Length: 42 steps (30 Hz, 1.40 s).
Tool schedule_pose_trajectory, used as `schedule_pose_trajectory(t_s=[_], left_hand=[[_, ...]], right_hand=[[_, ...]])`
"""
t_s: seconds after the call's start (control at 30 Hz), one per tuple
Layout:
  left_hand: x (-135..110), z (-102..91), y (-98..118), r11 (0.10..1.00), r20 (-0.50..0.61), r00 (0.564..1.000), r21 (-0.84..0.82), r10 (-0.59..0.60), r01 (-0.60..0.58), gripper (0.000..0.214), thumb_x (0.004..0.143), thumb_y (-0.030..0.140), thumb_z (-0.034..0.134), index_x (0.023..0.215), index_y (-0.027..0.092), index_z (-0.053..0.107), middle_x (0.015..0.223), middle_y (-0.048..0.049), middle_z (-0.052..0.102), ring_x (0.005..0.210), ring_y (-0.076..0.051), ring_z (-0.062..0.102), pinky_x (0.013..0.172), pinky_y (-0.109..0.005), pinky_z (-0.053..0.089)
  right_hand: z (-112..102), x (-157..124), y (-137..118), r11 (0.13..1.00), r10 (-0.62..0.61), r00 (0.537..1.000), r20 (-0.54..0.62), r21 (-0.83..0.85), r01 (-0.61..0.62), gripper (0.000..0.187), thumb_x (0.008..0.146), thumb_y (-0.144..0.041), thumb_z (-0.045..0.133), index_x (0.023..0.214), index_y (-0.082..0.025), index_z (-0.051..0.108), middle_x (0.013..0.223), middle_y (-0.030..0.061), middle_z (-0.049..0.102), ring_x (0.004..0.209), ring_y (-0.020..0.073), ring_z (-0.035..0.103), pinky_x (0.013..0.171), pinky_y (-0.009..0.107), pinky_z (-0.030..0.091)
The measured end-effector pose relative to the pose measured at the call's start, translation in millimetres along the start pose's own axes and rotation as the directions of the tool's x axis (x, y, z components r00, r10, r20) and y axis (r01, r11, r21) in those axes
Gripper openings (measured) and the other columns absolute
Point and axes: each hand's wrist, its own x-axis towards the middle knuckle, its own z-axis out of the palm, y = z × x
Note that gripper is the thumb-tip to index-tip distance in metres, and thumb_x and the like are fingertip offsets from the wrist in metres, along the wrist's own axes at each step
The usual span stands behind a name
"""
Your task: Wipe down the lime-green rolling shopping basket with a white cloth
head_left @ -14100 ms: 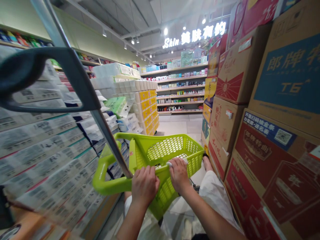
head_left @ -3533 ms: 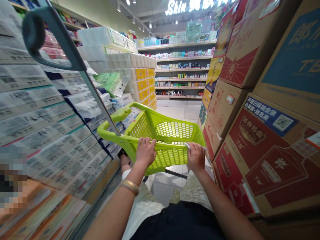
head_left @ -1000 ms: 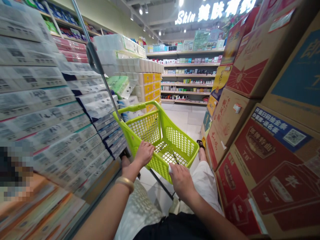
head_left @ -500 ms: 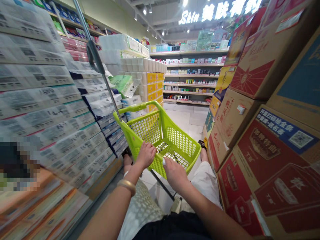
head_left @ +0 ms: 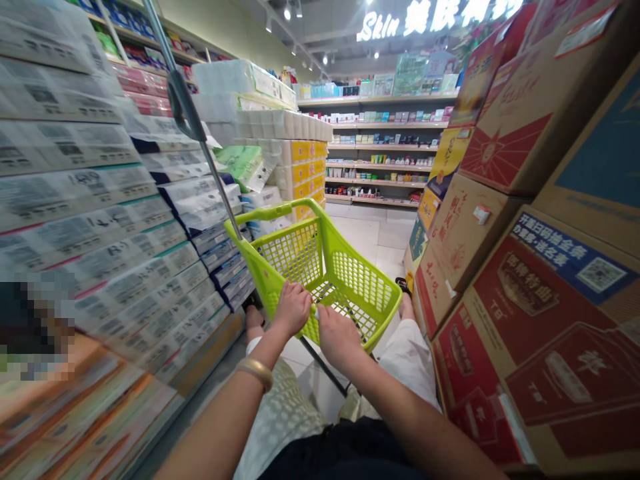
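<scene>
A lime-green shopping cart (head_left: 357,283) with a perforated basket stands between my legs, its inside bare. My left hand (head_left: 293,308), with a gold bangle on the wrist, is closed over the basket's near rim. Just right of it, my right hand (head_left: 341,337) is closed at the same rim, the two hands almost touching. A small white spot shows at the right thumb; whether it is a nail or a small object I cannot tell. The right fingertips are partly hidden. A grey metal pole (head_left: 220,177) rises at the basket's left corner.
Stacked tissue packs (head_left: 90,220) line the left side, with toilet roll packs (head_left: 280,127) beyond. Red and brown cartons (head_left: 540,313) are piled close on the right. A tiled floor (head_left: 350,223) leads to shelves of small goods (head_left: 385,141). A sandalled foot (head_left: 404,293) is beside the cart.
My right hand has shifted left along the rim, closer to my left hand. The left hand keeps its place on the cart. The view has moved slightly.
</scene>
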Motion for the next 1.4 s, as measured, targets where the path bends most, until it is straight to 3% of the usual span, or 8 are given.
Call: schedule_pose_trajectory(t_s=[0.33,0.53,0.63,0.8,0.97,1.2,1.3,1.4], left_hand=[[-2,1.6,3,1.000,-0.009,1.000,-0.015,-0.027,0.027,0.035,0.091,0.023,0.034,0.073,0.022,0.064,0.088,-0.0069,0.062,0.100,-0.023,0.052,0.113,-0.048,0.025],[-2,2.6,5,1.000,-0.021,0.999,0.002,-0.030,0.030,0.034,0.090,0.021,0.034,0.072,0.021,0.063,0.087,-0.0072,0.062,0.098,-0.023,0.052,0.113,-0.048,0.026],[-2,2.6,3,1.000,-0.018,1.000,0.006,-0.025,0.026,0.034,0.090,0.021,0.034,0.072,0.021,0.063,0.086,-0.0067,0.061,0.098,-0.023,0.053,0.113,-0.049,0.026],[-3,4.4,-2,1.000,-0.034,0.999,-0.019,-0.013,0.013,0.034,0.090,0.022,0.034,0.072,0.021,0.063,0.085,-0.0061,0.061,0.098,-0.022,0.053,0.112,-0.049,0.027],[-5,7.7,0,0.999,-0.094,0.996,-0.036,-0.010,0.007,0.032,0.089,0.022,0.036,0.070,0.021,0.062,0.082,-0.0058,0.060,0.097,-0.023,0.053,0.110,-0.050,0.030],[-5,8.2,1,1.000,-0.102,0.995,-0.027,-0.012,0.009,0.032,0.089,0.021,0.036,0.068,0.022,0.060,0.082,-0.0062,0.060,0.095,-0.024,0.053,0.109,-0.050,0.031],[-5,8.6,-2,1.000,-0.097,0.995,-0.026,-0.009,0.006,0.032,0.089,0.021,0.035,0.068,0.022,0.059,0.082,-0.0062,0.060,0.095,-0.024,0.053,0.109,-0.051,0.030],[-6,9.2,-4,1.000,-0.091,0.996,-0.030,-0.003,0.000,0.032,0.090,0.022,0.035,0.070,0.022,0.060,0.083,-0.0060,0.060,0.097,-0.024,0.052,0.109,-0.050,0.030]], right_hand=[[29,-57,34,1.000,0.015,0.983,-0.182,-0.013,-0.017,0.038,0.092,-0.015,0.043,0.129,-0.018,0.049,0.099,0.0097,0.065,0.084,0.0199,0.062,0.074,0.030,0.047],[9,-19,9,0.999,0.053,0.999,-0.014,-0.011,-0.053,0.040,0.089,-0.009,0.040,0.128,-0.015,0.050,0.108,0.0130,0.064,0.087,0.0211,0.065,0.070,0.031,0.049],[2,-7,2,0.999,0.039,0.999,0.009,-0.019,-0.039,0.041,0.090,-0.008,0.038,0.129,-0.015,0.049,0.109,0.0129,0.064,0.088,0.0217,0.065,0.071,0.031,0.049],[17,-33,17,0.999,0.029,0.995,-0.091,-0.018,-0.031,0.037,0.094,-0.017,0.043,0.130,-0.017,0.049,0.102,0.0100,0.065,0.085,0.0197,0.064,0.069,0.028,0.047],[27,-61,31,1.000,0.017,0.988,-0.155,-0.011,-0.019,0.037,0.093,-0.018,0.046,0.130,-0.019,0.050,0.102,0.0090,0.066,0.089,0.0208,0.063,0.078,0.032,0.046],[-2,-15,4,1.000,0.028,0.998,0.063,0.006,-0.028,0.040,0.089,-0.009,0.041,0.128,-0.013,0.050,0.108,0.0147,0.064,0.090,0.0203,0.066,0.074,0.030,0.049],[-6,-6,0,1.000,0.005,0.998,0.059,0.020,-0.006,0.041,0.090,-0.009,0.040,0.130,-0.013,0.047,0.110,0.0150,0.064,0.092,0.0207,0.065,0.076,0.031,0.050],[4,-20,7,1.000,0.008,1.000,0.006,0.021,-0.008,0.042,0.093,-0.014,0.039,0.135,-0.014,0.044,0.109,0.0139,0.064,0.093,0.0208,0.064,0.075,0.030,0.051]])
